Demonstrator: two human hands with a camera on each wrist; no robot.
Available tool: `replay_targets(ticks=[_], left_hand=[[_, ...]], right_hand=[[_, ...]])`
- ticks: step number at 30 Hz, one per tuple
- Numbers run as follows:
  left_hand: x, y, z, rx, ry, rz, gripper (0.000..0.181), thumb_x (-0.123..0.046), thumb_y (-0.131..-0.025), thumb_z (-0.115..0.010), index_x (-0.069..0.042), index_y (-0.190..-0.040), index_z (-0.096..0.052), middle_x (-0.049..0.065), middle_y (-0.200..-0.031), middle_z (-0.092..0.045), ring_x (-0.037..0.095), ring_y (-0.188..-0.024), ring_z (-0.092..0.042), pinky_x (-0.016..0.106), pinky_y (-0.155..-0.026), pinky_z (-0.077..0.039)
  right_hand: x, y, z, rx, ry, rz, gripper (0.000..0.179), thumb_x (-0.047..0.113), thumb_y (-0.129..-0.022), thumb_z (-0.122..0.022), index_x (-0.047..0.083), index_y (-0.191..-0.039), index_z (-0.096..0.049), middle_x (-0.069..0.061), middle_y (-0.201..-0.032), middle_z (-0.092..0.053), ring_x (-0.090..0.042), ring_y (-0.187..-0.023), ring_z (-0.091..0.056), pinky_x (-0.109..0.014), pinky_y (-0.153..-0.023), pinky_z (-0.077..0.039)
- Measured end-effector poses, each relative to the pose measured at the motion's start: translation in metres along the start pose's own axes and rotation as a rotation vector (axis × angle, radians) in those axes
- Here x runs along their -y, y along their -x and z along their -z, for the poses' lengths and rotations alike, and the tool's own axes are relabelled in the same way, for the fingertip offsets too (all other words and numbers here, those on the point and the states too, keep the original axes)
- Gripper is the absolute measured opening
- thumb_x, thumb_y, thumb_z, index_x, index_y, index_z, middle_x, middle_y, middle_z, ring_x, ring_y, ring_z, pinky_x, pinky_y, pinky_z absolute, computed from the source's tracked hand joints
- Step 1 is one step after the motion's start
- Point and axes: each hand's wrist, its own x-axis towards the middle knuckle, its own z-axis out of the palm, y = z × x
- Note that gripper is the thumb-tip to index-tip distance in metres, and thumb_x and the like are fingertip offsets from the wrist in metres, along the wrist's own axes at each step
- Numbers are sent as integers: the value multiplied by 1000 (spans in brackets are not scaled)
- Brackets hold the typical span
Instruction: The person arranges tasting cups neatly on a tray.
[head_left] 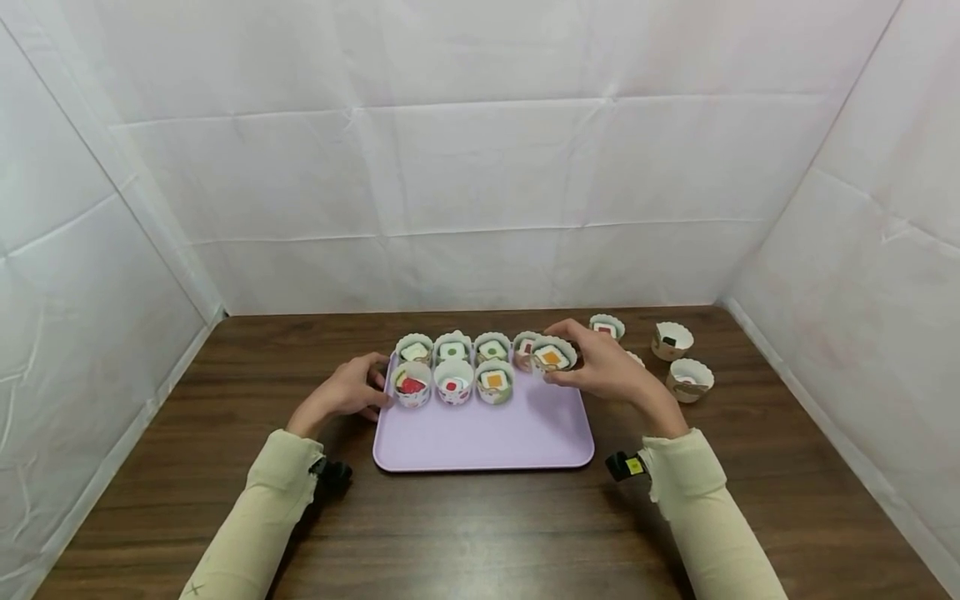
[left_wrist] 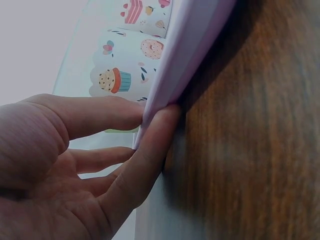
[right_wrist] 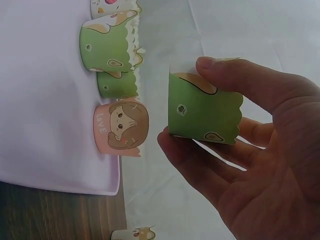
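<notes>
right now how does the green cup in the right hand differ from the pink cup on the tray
The green cup is held up by the right hand, while the pink cup stands on the tray. The green cup shows an avocado print; the pink cup shows a cartoon face and the word LOVE. Inside, the green cup shows orange, the pink cup red. Both have wavy rims.

Dark-brown wood-grain table (head_left: 420, 550), enclosed at rear and both sides by creased white sheeting (head_left: 480, 175), soft light (head_left: 487, 504) reflected off the table
</notes>
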Motion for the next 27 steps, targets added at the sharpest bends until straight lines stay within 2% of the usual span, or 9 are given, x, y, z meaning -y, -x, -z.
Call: replay_targets(ticks=[6,9,16,27], left_hand=[[1,-1,0,0,-2,3,76,4,-89,-73,8,-153,-34,26,-117,-57,24,-83,-67,37,-67,-67],[0,-1,1,-5,1,3,76,5,-88,-74,8,-153,-34,26,-117,-57,24,-83,-67,37,-67,-67],[-2,-1,0,-3,-7,1,75,5,-89,-73,8,-153,-34,25,-117,-57,23,-81,-67,36,-67,-67],[0,0,0,-10,-12,-3,75,4,-88,-74,8,-153,-35,25,-116,-58,21,-79,-67,35,-66,-66]], right_hand=[[0,-3,-2,0,-3,9,64,24,-88,-83,6,-142,-53,-14,-131,-67,-24,-107,-63,-39,-87,-55],[3,-5,-3,-6,10,29,64,24,-88,-83,6,-141,-53,-13,-129,-67,-24,-106,-64,-40,-87,-55],[7,-5,-5,-16,19,21,62,23,-87,-83,6,-140,-54,-13,-123,-69,-24,-103,-64,-40,-86,-55],[6,-10,-14,-50,46,35,57,23,-84,-85,5,-130,-57,-15,-119,-65,-30,-107,-61,-47,-91,-53]])
